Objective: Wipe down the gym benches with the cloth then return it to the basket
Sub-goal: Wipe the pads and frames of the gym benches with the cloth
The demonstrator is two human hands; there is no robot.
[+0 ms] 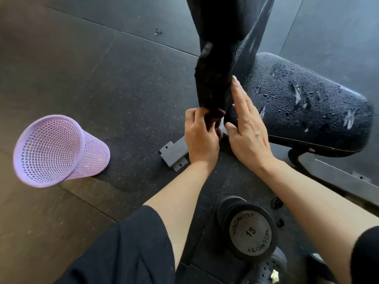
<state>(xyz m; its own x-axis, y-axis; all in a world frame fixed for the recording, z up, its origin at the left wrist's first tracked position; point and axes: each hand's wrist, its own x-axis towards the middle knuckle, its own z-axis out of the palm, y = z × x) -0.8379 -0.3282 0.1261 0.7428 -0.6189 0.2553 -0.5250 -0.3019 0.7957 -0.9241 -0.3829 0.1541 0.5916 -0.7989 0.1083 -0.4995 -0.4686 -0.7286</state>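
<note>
Starting nearest: black dumbbell (249,234) marked 15 on the rubber floor (82,78), beside a dark shoe (268,269). Left hand (202,136) pinches the lower end of the black cloth (211,87), fingers curled round it; cloth hangs upright against the raised backrest (231,27). Right hand (248,128) is flat, fingers straight, edge-on just beside the cloth and touching the front of the bench seat (311,107). Seat pad covered in water droplets. Grey metal foot bracket (174,154) below the hands. Purple mesh basket (59,150) stands well apart to the left on the floor.
</note>
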